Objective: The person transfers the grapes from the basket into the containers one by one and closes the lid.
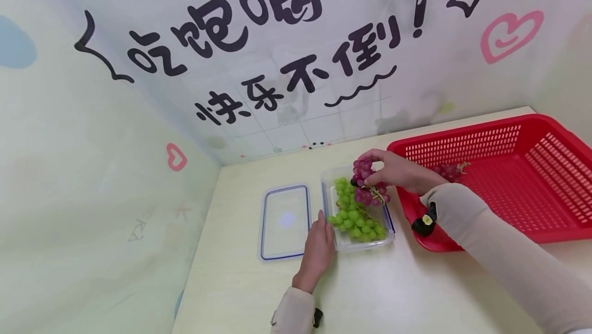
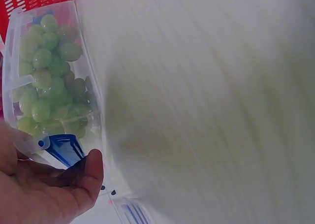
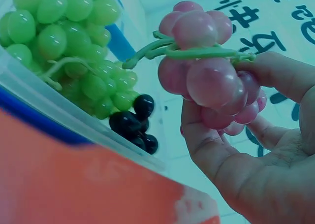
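In the head view my right hand [image 1: 393, 170] holds a bunch of red grapes [image 1: 364, 172] over the far right part of a clear plastic container [image 1: 339, 245]. Fingers and thumb pinch the red bunch, its green stem showing in the right wrist view. Bunches of green grapes [image 1: 353, 221] lie in the container. Black grapes [image 3: 133, 125] sit beyond them, mostly hidden in the head view. My left hand [image 1: 319, 246] is at the container's left side. Its bent fingers grip the side by a blue-edged latch [image 2: 64, 149] in the left wrist view.
A clear lid [image 1: 284, 223] with a blue seal lies flat left of the container. To the right stands a red plastic basket [image 1: 504, 195] with another bunch of red grapes [image 1: 448, 170] in it. A printed wall covering [image 1: 277, 133] rises behind the table.
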Tool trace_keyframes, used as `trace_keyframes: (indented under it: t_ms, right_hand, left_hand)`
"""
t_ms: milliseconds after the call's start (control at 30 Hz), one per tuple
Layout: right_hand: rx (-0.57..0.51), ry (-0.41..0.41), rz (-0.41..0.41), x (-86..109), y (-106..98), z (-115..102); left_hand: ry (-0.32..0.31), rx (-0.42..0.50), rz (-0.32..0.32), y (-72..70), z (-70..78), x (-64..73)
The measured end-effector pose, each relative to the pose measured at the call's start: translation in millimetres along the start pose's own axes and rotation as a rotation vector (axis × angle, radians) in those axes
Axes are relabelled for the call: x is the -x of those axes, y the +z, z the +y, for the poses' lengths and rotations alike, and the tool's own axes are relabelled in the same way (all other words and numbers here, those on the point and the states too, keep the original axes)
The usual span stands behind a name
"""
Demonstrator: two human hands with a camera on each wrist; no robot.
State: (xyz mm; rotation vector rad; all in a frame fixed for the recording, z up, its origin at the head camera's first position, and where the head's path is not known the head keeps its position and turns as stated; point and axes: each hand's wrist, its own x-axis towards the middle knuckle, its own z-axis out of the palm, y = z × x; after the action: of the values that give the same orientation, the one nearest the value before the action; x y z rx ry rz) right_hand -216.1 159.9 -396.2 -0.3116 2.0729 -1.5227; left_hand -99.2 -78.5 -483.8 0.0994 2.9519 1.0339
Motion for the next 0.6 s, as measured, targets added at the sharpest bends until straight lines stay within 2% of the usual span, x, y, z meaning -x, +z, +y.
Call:
trace_keyframes:
  t_ms: [200,400,600]
  right_hand:
    - [0.017,0.051,-0.015,-4.1,11,6]
    - [0.03,0.052,-0.058,-9.5,19,8]
    - [0.056,0.072,-0.058,-12.6,23,6]
  left_hand:
    - [0.006,-0.01,-0.013,1.2,-0.1,0.2]
    - [0.009,-0.018,-0.007,0.3,-0.8,1.1]
    - [0.015,-0.015,-0.001,-1.3,-1.0,1.2]
